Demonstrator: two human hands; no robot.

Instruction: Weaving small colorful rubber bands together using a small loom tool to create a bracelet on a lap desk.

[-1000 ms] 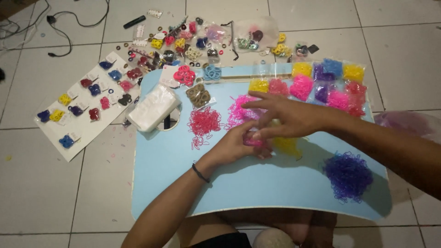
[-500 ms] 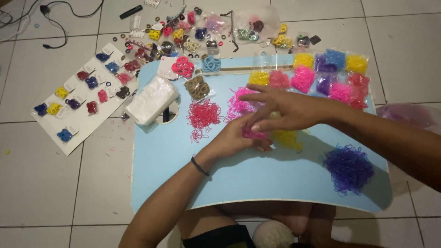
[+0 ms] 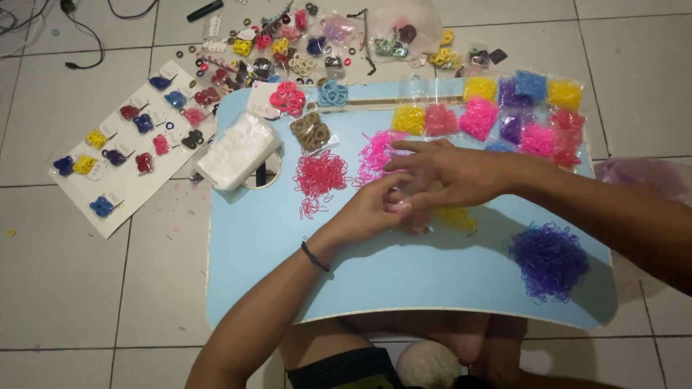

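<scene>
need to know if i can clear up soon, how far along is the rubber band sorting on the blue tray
Done: sealed bags of sorted bands sit along the blue tray's far edge. In hand: the left hand and right hand work together at a small clear bag with pink bands. Left: loose red pile, pink pile, yellow pile and purple pile.

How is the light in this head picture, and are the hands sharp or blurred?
Head view: soft, dim indoor light; the right hand and arm cast a shadow on the blue lap table toward the purple band pile. The left hand is slightly blurred at the fingers. No strong glare, only faint shine on the clear bag stack. The tile lines bow slightly at the edges.
</scene>
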